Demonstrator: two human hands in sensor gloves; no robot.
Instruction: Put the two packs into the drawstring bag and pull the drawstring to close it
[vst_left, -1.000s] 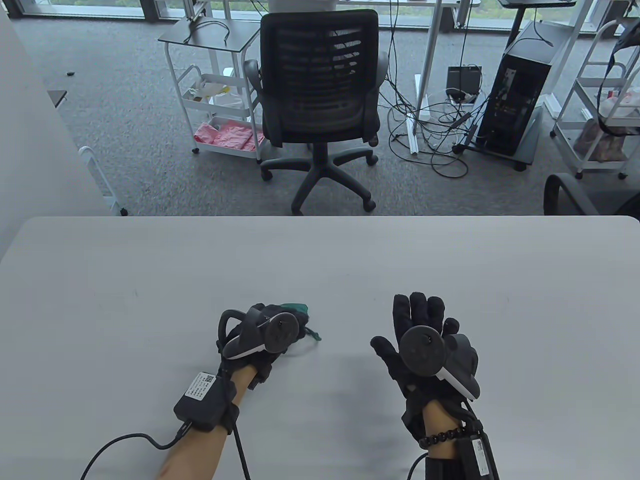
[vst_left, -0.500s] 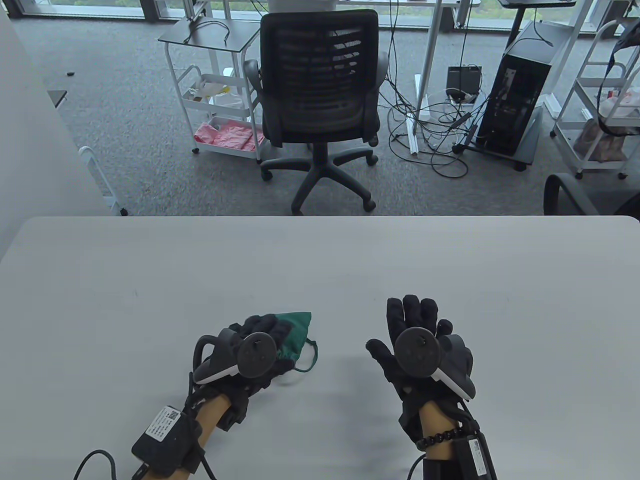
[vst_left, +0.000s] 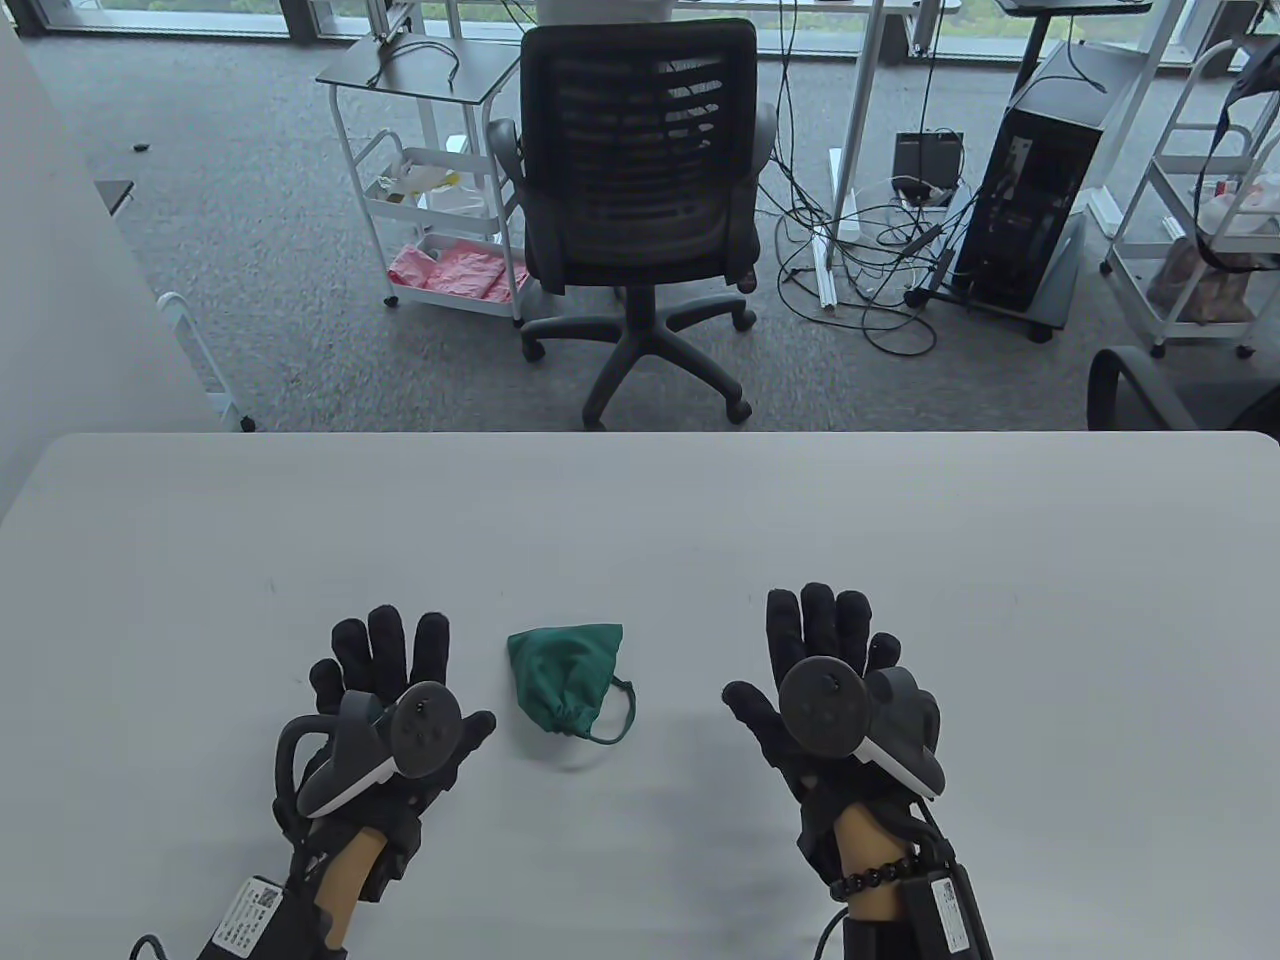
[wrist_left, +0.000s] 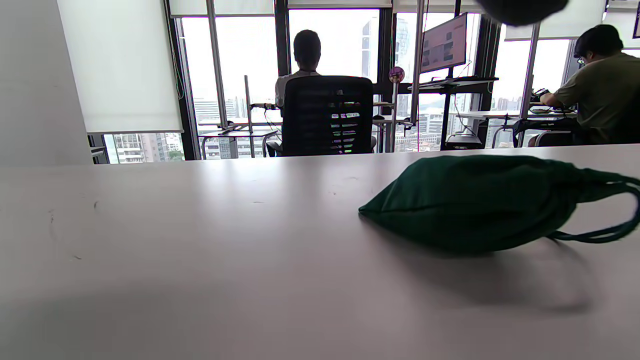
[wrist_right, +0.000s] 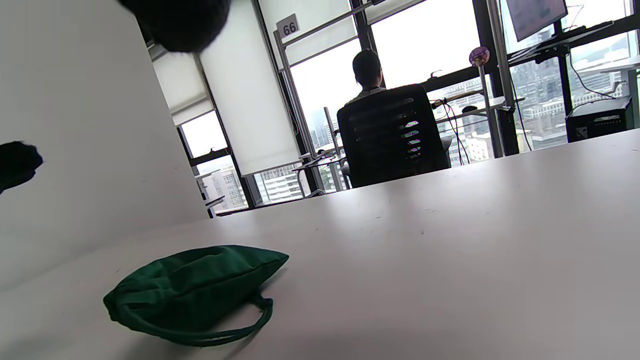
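Observation:
A green drawstring bag (vst_left: 565, 676) lies on the white table (vst_left: 640, 520) between my hands, bulging, its mouth gathered shut toward me with a cord loop (vst_left: 617, 715) trailing right. The packs do not show. My left hand (vst_left: 385, 660) lies flat to the bag's left, fingers straight and spread, holding nothing. My right hand (vst_left: 825, 630) lies flat to the bag's right, fingers straight. The bag (wrist_left: 475, 200) fills the right of the left wrist view. In the right wrist view the bag (wrist_right: 195, 285) sits low left with its cord loop (wrist_right: 215, 335) in front.
Beyond the table's far edge stands a black office chair (vst_left: 640, 190). White carts (vst_left: 430, 200), cables and a computer tower (vst_left: 1030, 200) are on the floor. People sit at desks (wrist_left: 600, 85) by the windows.
My left hand let go of the green bag, slid left and toward me, and flattened with spread fingers. The bag now lies uncovered. My right hand barely moved.

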